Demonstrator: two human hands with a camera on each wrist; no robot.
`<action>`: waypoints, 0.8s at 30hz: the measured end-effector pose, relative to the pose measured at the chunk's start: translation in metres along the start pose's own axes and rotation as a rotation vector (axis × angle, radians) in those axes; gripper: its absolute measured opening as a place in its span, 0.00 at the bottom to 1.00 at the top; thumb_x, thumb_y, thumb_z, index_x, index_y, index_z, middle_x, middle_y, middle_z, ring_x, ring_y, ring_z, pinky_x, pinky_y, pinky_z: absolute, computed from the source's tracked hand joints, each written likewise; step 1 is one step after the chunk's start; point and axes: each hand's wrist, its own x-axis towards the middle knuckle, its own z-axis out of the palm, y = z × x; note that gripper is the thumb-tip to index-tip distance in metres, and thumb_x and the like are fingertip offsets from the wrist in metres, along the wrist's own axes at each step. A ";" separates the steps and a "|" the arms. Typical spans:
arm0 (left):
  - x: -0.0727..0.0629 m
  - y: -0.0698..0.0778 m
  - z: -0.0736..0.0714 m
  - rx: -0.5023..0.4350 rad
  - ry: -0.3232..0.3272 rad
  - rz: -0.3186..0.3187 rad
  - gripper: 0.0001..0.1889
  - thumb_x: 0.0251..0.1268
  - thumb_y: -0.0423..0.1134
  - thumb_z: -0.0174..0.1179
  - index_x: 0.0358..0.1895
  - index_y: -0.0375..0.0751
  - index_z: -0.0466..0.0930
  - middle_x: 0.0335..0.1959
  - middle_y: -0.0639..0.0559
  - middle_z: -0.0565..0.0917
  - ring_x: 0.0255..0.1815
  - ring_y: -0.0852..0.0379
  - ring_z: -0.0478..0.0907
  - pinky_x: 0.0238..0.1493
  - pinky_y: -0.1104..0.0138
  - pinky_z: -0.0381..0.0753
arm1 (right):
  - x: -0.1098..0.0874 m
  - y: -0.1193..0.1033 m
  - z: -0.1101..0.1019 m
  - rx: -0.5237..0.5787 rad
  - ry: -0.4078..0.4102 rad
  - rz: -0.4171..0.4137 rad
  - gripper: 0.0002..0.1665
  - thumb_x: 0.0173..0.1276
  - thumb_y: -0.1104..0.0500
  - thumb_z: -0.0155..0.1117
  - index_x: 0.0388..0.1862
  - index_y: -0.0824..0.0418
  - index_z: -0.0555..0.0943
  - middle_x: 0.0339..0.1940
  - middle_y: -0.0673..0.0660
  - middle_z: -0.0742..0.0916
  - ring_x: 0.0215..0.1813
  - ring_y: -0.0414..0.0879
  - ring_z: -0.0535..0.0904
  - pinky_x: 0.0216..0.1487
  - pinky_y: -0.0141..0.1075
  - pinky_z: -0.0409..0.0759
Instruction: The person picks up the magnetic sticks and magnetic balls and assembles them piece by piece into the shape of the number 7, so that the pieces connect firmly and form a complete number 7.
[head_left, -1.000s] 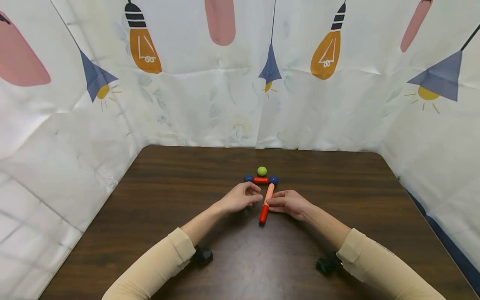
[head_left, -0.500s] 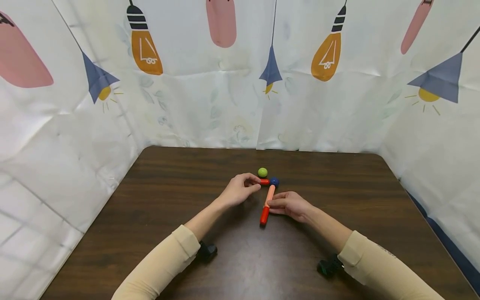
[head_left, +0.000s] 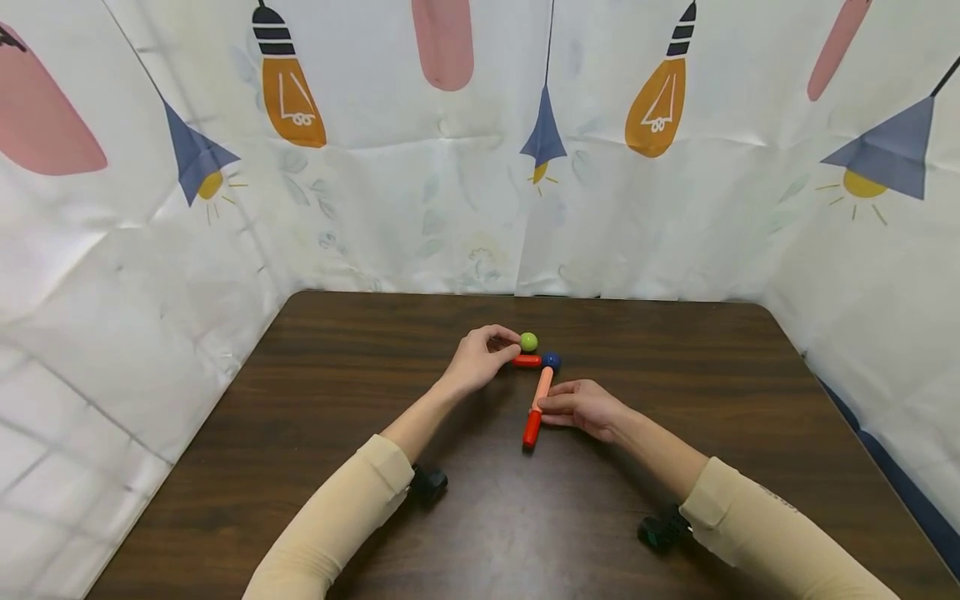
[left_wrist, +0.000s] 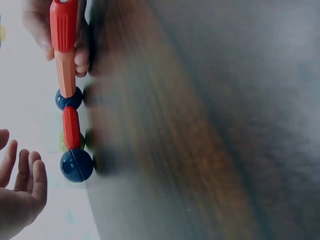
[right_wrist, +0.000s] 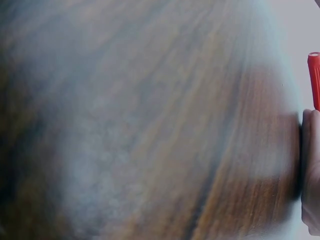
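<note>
In the head view, my right hand [head_left: 583, 408] pinches two toy building rods set end to end, a peach rod [head_left: 543, 385] and a red rod [head_left: 532, 429]. The peach rod's far end meets a blue ball [head_left: 551, 360]. From that ball a short red rod [head_left: 527, 361] runs left to a second blue ball [left_wrist: 76, 165], which my left hand hides in the head view. A lime green ball [head_left: 528, 342] sits just behind this row. My left hand [head_left: 480, 357] hovers beside it with loosely bent fingers, and the left wrist view shows nothing in them.
A dark wood-grain table [head_left: 360, 350] lies under everything. White curtains [head_left: 390, 217] printed with lamps and bulbs stand around its far and side edges. A black wrist camera [head_left: 429, 485] sits under the left forearm, another wrist camera [head_left: 663, 530] under the right.
My left hand has moved forward, from beside the peach rod past the left blue ball to beside the green ball. My right hand keeps its grip on the rods, almost still.
</note>
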 end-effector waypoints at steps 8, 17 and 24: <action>0.013 -0.005 0.001 0.030 0.069 0.003 0.10 0.72 0.38 0.65 0.52 0.40 0.85 0.48 0.49 0.84 0.49 0.52 0.81 0.54 0.57 0.79 | 0.000 -0.001 -0.001 -0.004 0.003 0.007 0.25 0.76 0.69 0.61 0.65 0.82 0.68 0.46 0.62 0.88 0.49 0.49 0.87 0.55 0.42 0.82; 0.022 -0.015 0.003 0.081 0.125 0.011 0.10 0.69 0.37 0.68 0.50 0.40 0.86 0.50 0.47 0.83 0.53 0.49 0.81 0.58 0.57 0.78 | 0.000 -0.003 0.000 0.011 0.009 0.021 0.25 0.76 0.69 0.60 0.66 0.82 0.67 0.46 0.62 0.88 0.49 0.49 0.87 0.55 0.42 0.82; 0.029 -0.021 0.005 0.111 0.127 -0.026 0.12 0.69 0.39 0.68 0.52 0.39 0.85 0.52 0.46 0.82 0.55 0.47 0.79 0.59 0.55 0.77 | -0.001 -0.001 -0.001 0.011 -0.008 0.019 0.26 0.77 0.70 0.59 0.67 0.82 0.66 0.46 0.62 0.88 0.49 0.48 0.87 0.55 0.42 0.82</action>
